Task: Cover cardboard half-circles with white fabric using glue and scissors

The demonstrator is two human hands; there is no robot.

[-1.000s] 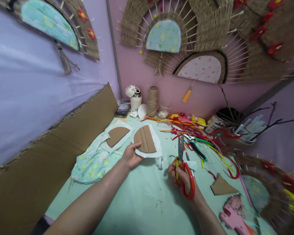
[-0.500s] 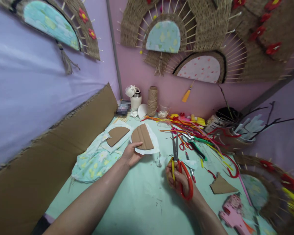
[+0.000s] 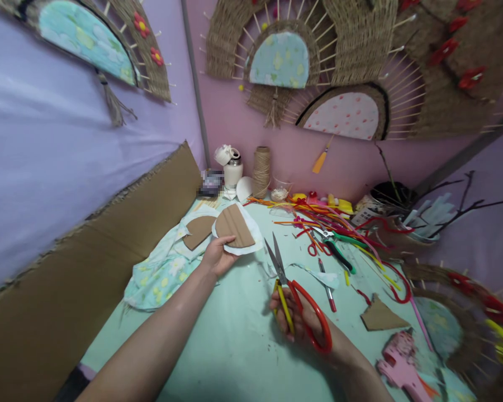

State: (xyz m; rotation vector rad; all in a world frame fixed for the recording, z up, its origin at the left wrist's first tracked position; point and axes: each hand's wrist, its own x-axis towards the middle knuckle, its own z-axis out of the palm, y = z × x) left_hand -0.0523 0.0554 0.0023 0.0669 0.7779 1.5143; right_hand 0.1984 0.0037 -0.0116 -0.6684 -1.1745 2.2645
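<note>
My left hand [image 3: 221,255] grips a cardboard half-circle [image 3: 235,226] with its thumb on top; white-backed fabric [image 3: 256,239] sticks out around the cardboard's edge. In my right hand [image 3: 291,315] are scissors [image 3: 280,262] with red and yellow handles, their blades parted and pointing up and left. The blade tips are just right of the fabric edge, apart from it. A second cardboard half-circle [image 3: 199,231] lies on fabric to the left, next to a bunched piece of floral cloth [image 3: 163,282]. A thin fabric offcut [image 3: 318,274] rests on the table beyond the scissors.
Fuzzy craft stems [image 3: 318,209], green-handled pliers [image 3: 339,254] and a red pen [image 3: 331,298] lie to the right. Nearby are a cardboard scrap [image 3: 381,314] and a pink glue gun [image 3: 402,363]. A twine spool [image 3: 261,170] stands behind. A cardboard wall [image 3: 109,245] borders the left.
My left hand has moved left and slightly up with the cardboard and fabric, now overlapping the second half-circle. The scissors have swung left, and their blades are wider apart.
</note>
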